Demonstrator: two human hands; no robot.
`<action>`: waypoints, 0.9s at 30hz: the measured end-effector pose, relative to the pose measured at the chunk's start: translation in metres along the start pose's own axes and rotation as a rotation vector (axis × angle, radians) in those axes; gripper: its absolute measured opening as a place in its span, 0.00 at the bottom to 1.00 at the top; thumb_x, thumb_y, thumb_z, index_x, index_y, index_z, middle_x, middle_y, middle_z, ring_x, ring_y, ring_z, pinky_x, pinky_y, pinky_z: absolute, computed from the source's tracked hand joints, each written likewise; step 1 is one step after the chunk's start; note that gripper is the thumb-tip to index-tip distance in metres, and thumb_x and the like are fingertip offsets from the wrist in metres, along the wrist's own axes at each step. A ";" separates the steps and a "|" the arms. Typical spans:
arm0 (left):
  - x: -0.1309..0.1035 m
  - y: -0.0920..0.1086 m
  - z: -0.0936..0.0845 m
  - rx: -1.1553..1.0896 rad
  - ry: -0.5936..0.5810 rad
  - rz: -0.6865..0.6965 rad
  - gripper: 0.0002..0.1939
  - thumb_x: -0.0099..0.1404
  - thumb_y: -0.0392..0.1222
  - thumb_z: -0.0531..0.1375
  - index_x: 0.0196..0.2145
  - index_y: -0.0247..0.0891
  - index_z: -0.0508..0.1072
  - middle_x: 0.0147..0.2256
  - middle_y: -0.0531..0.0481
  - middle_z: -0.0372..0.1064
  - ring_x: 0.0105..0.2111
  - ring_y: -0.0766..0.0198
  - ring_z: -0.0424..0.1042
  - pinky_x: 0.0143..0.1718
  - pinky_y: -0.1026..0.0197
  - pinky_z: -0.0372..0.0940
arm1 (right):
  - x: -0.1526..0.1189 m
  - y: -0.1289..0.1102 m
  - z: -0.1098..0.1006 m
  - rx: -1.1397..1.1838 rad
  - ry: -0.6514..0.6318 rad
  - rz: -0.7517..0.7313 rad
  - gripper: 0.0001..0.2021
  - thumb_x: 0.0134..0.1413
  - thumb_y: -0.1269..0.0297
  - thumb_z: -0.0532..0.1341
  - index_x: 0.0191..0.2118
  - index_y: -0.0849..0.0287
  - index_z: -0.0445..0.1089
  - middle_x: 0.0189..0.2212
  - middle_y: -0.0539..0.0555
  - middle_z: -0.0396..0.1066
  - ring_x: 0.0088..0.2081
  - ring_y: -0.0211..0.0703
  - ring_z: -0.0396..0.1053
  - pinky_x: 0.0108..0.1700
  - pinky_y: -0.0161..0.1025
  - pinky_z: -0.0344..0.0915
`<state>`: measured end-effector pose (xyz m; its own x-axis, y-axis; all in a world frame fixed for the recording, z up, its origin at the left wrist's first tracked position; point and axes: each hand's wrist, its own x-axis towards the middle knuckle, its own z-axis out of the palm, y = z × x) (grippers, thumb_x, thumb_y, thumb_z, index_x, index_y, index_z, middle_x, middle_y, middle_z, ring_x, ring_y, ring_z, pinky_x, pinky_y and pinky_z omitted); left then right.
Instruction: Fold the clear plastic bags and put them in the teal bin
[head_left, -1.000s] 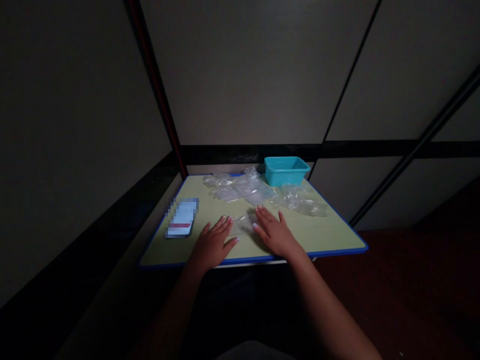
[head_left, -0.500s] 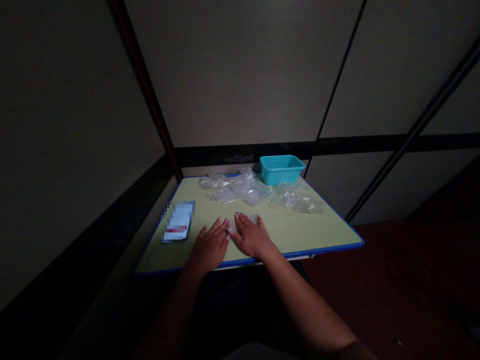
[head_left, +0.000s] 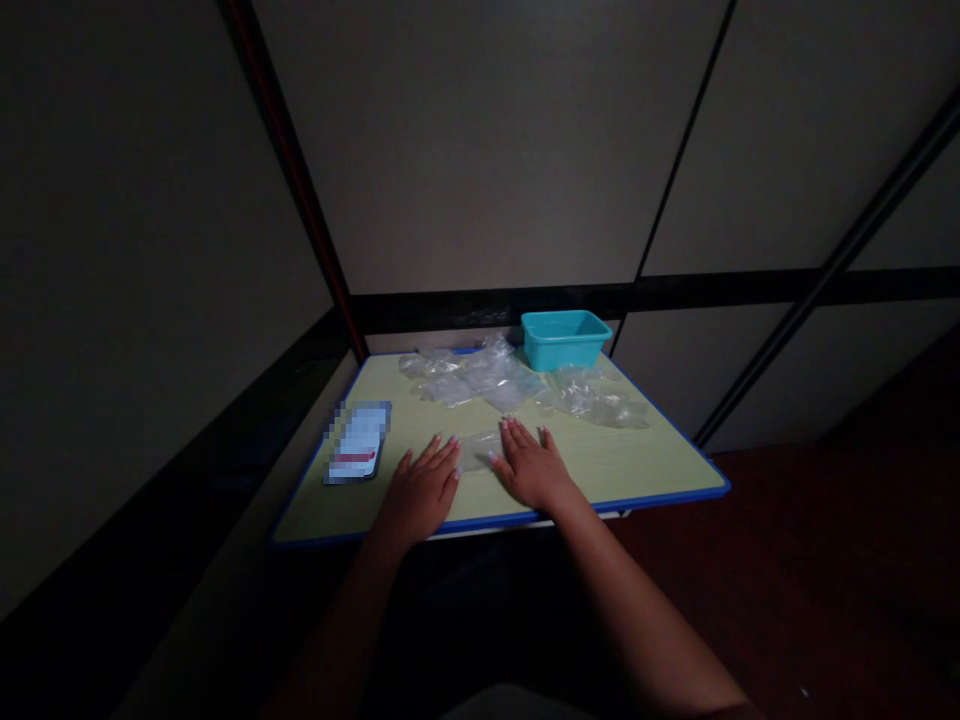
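A clear plastic bag [head_left: 478, 453] lies flat near the front of the table, between my two hands. My left hand [head_left: 422, 487] rests palm down at the bag's left end, fingers stretched out and touching it. Over its right end lies my right hand [head_left: 534, 468], also palm down with fingers extended and the thumb apart. The parts of the bag beneath my fingers are hidden.
Crumpled clear plastic bags [head_left: 491, 372] lie along the back of the pale table [head_left: 637, 465], which has a blue edge. Another crumpled bag [head_left: 592, 398] is at the right. A turquoise bin [head_left: 564, 352] stands at the back right. A phone [head_left: 358, 443] lies at the left.
My right hand has slid to the right across the plastic bag, and more of the bag shows between my hands. My left hand has stayed in place.
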<state>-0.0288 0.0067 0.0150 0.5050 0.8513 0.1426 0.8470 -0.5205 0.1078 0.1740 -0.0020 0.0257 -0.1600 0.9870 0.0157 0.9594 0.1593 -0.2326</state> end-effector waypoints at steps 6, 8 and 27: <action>-0.001 0.002 -0.002 -0.003 -0.012 -0.004 0.24 0.70 0.43 0.43 0.63 0.44 0.55 0.63 0.50 0.51 0.65 0.58 0.45 0.60 0.42 0.48 | 0.000 -0.001 0.002 -0.028 -0.016 0.004 0.37 0.62 0.45 0.35 0.67 0.70 0.41 0.67 0.62 0.37 0.67 0.48 0.35 0.64 0.57 0.29; -0.001 0.002 -0.003 -0.003 -0.021 -0.005 0.24 0.70 0.45 0.43 0.63 0.44 0.55 0.63 0.50 0.51 0.65 0.58 0.44 0.61 0.42 0.47 | 0.001 -0.001 0.002 -0.032 -0.016 0.002 0.37 0.62 0.45 0.35 0.67 0.70 0.40 0.67 0.63 0.38 0.67 0.48 0.35 0.64 0.58 0.27; 0.052 0.070 -0.010 -0.153 -0.165 0.140 0.40 0.67 0.62 0.37 0.67 0.33 0.36 0.67 0.43 0.34 0.66 0.55 0.35 0.64 0.42 0.35 | 0.003 0.005 0.007 -0.163 -0.061 -0.022 0.37 0.55 0.58 0.49 0.67 0.67 0.37 0.67 0.65 0.31 0.67 0.57 0.30 0.60 0.68 0.33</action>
<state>0.0556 0.0140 0.0400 0.6466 0.7628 0.0057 0.7382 -0.6276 0.2473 0.1765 0.0011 0.0178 -0.1907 0.9808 -0.0410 0.9796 0.1875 -0.0717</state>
